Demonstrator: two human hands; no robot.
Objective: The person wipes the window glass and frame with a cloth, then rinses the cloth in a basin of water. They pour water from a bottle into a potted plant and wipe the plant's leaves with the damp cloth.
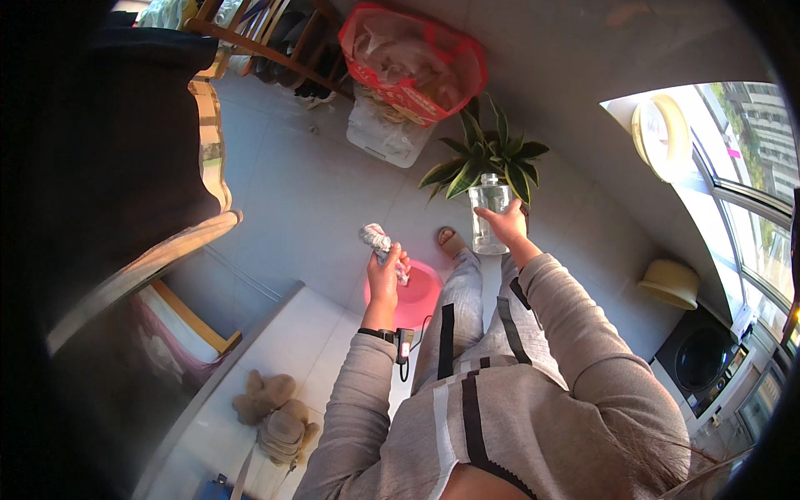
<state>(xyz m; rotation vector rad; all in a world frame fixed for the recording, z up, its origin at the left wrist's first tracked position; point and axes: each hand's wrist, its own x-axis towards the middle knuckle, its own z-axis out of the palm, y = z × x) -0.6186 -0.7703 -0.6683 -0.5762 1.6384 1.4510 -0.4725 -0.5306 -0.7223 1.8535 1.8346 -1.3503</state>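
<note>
My left hand point(384, 275) is closed around a bunched, light-coloured cloth point(376, 239) with pinkish patches, held above a pink basin point(423, 295) on the floor. In my right hand point(506, 224) is a clear plastic bottle point(489, 203), upright, with its neck uncapped. Just beyond the bottle, a snake plant point(494, 156) spreads its yellow-edged leaves; its pot is mostly hidden behind my hand and the bottle.
A red bag point(409, 94) of plastic wrapping rests on a white container point(381, 140). A wooden shoe rack point(269, 50) stands at the upper left. Plush items point(275, 412) lie lower left. The washing machine point(697, 362) is at the right, below a yellow basin point(670, 283).
</note>
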